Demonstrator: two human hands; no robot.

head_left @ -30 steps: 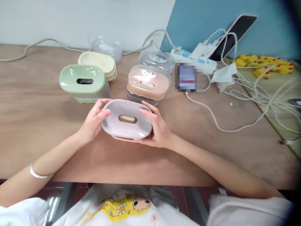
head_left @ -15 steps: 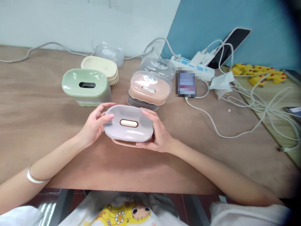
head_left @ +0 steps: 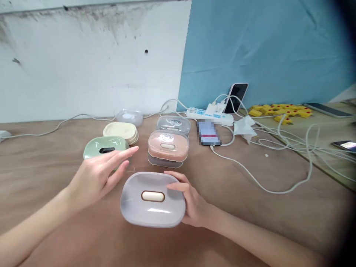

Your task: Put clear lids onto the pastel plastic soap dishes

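My right hand [head_left: 191,198] grips the right side of an oval plastic box, whose pale grey-lilac lid [head_left: 152,215] faces up with a cream pill-shaped insert [head_left: 152,196] in its middle. The box's lower part is hidden beneath the lid. My left hand [head_left: 97,172] is off the box, fingers stretched to the right, holding nothing. It partly covers a green box [head_left: 93,146] with a dark slot in its lid. Behind that lies a stack of cream oval pieces [head_left: 119,130]. A peach lid [head_left: 155,148] under a clear cover sits above a dark grey piece [head_left: 165,162].
Clear covers [head_left: 129,117] lie at the back. To the right are a power strip [head_left: 194,114], a charging phone [head_left: 208,133], another phone [head_left: 236,98] leaning on the wall, crumpled tissue [head_left: 244,128], loose white cables [head_left: 278,192] and yellow parts [head_left: 278,110].
My left hand has let go of the grey-lilac box and moved up and left toward the green box. The view has tilted up, showing more wall. My right hand still holds the box.
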